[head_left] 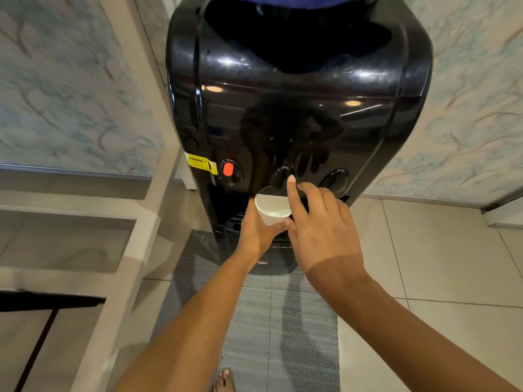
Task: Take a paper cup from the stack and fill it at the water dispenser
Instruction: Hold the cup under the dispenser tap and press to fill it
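A glossy black water dispenser (297, 94) stands in front of me with three tap buttons on its front. My left hand (256, 232) grips a white paper cup (271, 207) from below and holds it upright under the middle button (280, 175). My right hand (319, 224) reaches over the cup, its index fingertip touching the right edge of the middle button, the other fingers loosely spread. The inside of the cup looks pale; I cannot tell whether there is water in it. No cup stack is in view.
A red-marked button (227, 169) with a yellow warning label (199, 162) sits on the left, and a third black button (335, 179) on the right. A pale shelf unit (119, 222) stands at the left. A grey mat (283, 321) lies on the tiled floor below.
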`<state>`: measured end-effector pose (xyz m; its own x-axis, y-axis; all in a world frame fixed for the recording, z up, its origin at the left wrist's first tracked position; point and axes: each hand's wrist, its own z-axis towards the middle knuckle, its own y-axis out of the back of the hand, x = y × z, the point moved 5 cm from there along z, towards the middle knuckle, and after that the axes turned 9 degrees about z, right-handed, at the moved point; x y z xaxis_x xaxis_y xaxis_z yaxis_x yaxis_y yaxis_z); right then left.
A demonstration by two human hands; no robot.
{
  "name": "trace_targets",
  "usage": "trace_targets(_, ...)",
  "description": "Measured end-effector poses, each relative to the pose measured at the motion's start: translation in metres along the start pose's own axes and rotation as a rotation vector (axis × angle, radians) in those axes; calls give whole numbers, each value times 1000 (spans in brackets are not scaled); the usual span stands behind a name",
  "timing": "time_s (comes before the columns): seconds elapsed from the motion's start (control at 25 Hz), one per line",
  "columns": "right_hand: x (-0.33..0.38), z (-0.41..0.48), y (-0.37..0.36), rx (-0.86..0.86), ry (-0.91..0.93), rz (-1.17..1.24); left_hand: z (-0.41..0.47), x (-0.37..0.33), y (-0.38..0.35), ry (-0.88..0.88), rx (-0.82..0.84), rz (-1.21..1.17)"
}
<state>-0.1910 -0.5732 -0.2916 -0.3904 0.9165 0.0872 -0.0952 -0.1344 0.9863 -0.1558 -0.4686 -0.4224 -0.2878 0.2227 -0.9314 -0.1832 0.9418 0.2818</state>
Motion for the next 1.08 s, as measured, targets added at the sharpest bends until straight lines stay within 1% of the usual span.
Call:
trace_targets(0.16, 4, -2, 0, -56, 7, -67, 4, -3, -1, 18, 26, -16)
trace_targets(0.56, 11, 7, -1, -87, 56, -339, 8, -10, -5, 7, 66, -23)
trace_targets(0.64, 12, 12, -1, -102, 60, -364, 8, -9, -5, 30, 55, -30)
trace_targets(0.8, 14, 16, -4, -104, 49, -370, 4, -12, -5, -8, 42, -52)
trace_targets(1.08, 14, 16, -4, -102, 44, -361, 4, -14, -6, -24, 53, -72)
